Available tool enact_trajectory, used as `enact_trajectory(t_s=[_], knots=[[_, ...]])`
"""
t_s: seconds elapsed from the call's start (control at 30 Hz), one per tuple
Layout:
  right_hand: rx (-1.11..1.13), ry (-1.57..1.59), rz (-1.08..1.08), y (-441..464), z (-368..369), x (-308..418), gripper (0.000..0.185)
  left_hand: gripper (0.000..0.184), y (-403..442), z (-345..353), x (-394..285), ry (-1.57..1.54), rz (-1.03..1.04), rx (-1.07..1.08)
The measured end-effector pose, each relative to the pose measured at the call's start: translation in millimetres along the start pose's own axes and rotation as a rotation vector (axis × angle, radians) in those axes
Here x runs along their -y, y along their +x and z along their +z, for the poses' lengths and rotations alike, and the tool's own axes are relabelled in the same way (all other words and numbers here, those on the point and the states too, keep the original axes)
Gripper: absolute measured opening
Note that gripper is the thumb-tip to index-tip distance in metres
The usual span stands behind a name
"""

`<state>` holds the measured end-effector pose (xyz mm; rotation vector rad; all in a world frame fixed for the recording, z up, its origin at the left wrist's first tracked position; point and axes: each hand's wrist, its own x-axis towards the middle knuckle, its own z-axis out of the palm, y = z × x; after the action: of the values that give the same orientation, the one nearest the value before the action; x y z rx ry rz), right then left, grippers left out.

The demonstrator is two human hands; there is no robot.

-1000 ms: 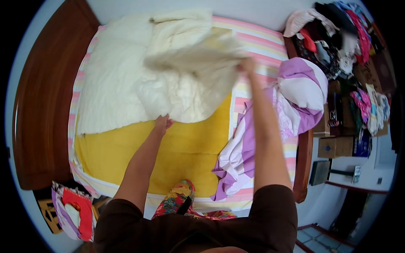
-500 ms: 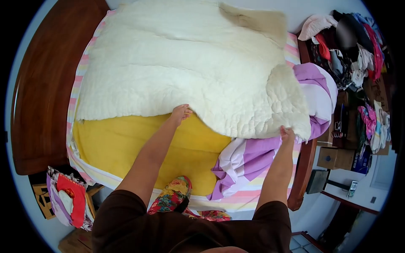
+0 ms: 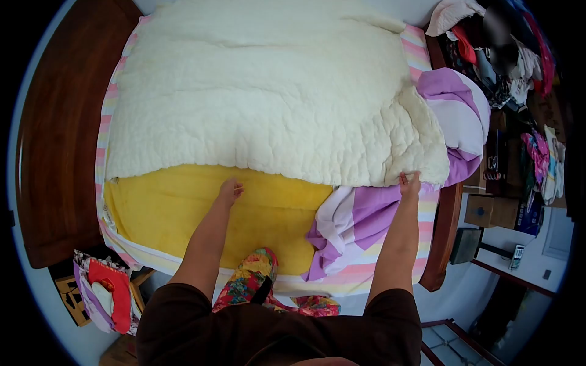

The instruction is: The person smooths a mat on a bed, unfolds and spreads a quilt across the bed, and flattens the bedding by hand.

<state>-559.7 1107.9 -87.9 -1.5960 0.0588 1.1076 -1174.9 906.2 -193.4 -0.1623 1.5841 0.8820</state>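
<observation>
A thick cream quilt [image 3: 262, 104] covers the far part of the bed, its near edge lying across a yellow sheet [image 3: 281, 213]. My left hand [image 3: 231, 190] is just below that edge, apart from it, over the yellow sheet, with fingers loosely bent and nothing in them. At the quilt's near right corner, my right hand [image 3: 409, 182] pinches the edge. Beneath and beside that corner lies a bunched purple and white cover [image 3: 369, 213]; more of it bulges out past the quilt's right side.
A dark wooden headboard [image 3: 67, 122] stands on the left, a wooden footboard [image 3: 442, 244] on the right. Clothes [image 3: 488, 55] are piled at the upper right, above cardboard boxes [image 3: 491, 210]. Folded cloths [image 3: 107, 293] sit at the lower left. My knee in flowered trousers [image 3: 253, 277] rests on the bed.
My left hand has let go of the quilt's edge and drawn back toward me, leftward. The quilt lies flatter, its folded far corner now spread. My right hand still grips the near corner.
</observation>
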Motion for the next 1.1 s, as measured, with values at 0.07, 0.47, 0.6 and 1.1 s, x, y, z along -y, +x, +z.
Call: enact_trajectory(t_s=[0.07,0.47,0.6,1.1], knots=[[-0.011,-0.023,0.025,5.7,-14.3,-0.2,0.047,0.032,3.8,-12.4,15.4,-0.024,-0.012,-0.021],[0.199,-0.113,0.071,14.5,-26.4,-12.2,0.044,0.047,46.2,-3.8,29.4,-0.505,0.12,-0.005],[0.22,-0.141,0.114,8.5,-24.2,-31.3,0.051,0.048,76.8,-3.9,13.6,-0.578,0.189,0.032],[-0.089,0.004,-0.105,13.6,-38.5,9.2,0.037,0.048,89.5,-23.9,-113.8,-0.644,0.575,-0.478]])
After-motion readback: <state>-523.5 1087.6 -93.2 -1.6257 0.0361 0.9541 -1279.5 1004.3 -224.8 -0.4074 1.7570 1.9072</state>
